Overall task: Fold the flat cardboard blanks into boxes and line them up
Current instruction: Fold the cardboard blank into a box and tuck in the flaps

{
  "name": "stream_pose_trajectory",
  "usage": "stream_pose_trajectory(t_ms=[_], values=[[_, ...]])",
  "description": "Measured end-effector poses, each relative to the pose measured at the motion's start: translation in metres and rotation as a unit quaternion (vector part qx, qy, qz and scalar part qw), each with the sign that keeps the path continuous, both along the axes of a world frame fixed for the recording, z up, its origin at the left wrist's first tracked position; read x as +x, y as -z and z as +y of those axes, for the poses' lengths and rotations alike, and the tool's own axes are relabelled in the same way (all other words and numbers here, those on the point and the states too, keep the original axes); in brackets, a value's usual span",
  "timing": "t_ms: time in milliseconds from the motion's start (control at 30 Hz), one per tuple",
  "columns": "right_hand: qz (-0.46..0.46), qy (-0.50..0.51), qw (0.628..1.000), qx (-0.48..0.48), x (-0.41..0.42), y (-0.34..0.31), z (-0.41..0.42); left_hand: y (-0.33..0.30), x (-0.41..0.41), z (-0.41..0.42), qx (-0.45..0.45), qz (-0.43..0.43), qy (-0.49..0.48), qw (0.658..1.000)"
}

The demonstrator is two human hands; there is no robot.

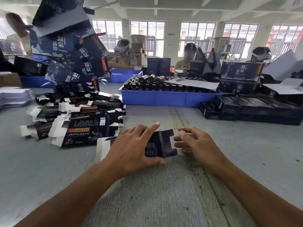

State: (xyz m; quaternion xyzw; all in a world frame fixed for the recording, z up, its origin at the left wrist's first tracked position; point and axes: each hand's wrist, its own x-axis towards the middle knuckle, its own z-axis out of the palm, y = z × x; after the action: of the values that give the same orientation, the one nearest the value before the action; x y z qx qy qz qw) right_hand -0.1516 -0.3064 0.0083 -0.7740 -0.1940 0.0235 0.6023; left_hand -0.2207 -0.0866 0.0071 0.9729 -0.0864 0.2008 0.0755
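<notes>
Both hands work at one dark blank [161,144] near the middle of the tabletop [147,194]. The left hand [134,145] lies over its left part, fingers spread across the top and thumb curled under the near edge, so it grips the card. The right hand [195,141] is just beside the blank's right end with fingers bent toward the notched flaps; whether they touch or pinch the card I cannot tell. The blank lies partly folded, one panel raised along a crease, its long axis running left to right and its flap end pointing at the right hand. No print on it can be read.

Left of the hands, a loose heap of flat blanks [77,115] spreads toward the left edge, dark faces and white flaps mixed; the nearest carries gold and white characters too blurred to read. Behind the heap, a leaning stack of larger boxes [72,51] shows white characters, 温泉 above 苗浴. The same 温泉 shows on a box [242,71] toward the far right. Between them a blue tray [164,97] holds rows of dark bottles [147,84] under a grey sheet [195,83]. Folded boxes [249,107] lie in a row along the right edge, long axes pointing away from the camera. White sheets [14,96] are stacked at the left edge. Other people sit at the far side.
</notes>
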Motion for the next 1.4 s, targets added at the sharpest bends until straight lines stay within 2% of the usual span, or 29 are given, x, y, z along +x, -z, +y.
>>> stream_pose_trajectory(t_ms=[67, 167, 300, 533, 633, 767, 933, 1033, 1267, 1400], values=[[0.031, -0.010, 0.998, 0.046, -0.003, -0.003, 0.000, -0.002, -0.002, -0.001, -0.021, -0.022, 0.013, 0.999], [0.010, -0.019, 0.997, 0.069, -0.007, -0.006, -0.001, -0.006, -0.006, -0.004, -0.040, -0.040, 0.032, 0.998], [-0.031, -0.057, 0.997, 0.052, -0.011, -0.010, -0.003, -0.007, -0.009, -0.008, -0.052, -0.052, 0.068, 0.995], [-0.039, -0.089, 0.995, 0.025, -0.018, -0.016, -0.003, -0.010, -0.011, -0.005, -0.099, -0.069, 0.073, 0.990], [-0.045, -0.080, 0.996, 0.017, -0.020, -0.017, -0.001, -0.011, -0.013, -0.008, -0.063, -0.095, 0.082, 0.990], [-0.078, -0.061, 0.995, 0.016, -0.021, -0.020, -0.002, -0.014, -0.012, -0.011, 0.062, -0.171, 0.105, 0.978], [-0.116, -0.036, 0.993, 0.013, -0.023, -0.019, -0.002, -0.018, -0.009, -0.010, 0.157, -0.174, 0.108, 0.966], [-0.141, -0.023, 0.990, -0.010, -0.024, -0.015, 0.000, -0.018, -0.010, -0.010, 0.149, -0.164, 0.101, 0.970], [-0.186, -0.007, 0.982, -0.027, -0.027, -0.011, 0.005, -0.015, -0.013, -0.009, 0.063, -0.159, 0.101, 0.980], [-0.200, 0.011, 0.979, -0.029, -0.026, -0.011, 0.005, -0.016, -0.011, -0.007, 0.112, -0.146, 0.093, 0.978]])
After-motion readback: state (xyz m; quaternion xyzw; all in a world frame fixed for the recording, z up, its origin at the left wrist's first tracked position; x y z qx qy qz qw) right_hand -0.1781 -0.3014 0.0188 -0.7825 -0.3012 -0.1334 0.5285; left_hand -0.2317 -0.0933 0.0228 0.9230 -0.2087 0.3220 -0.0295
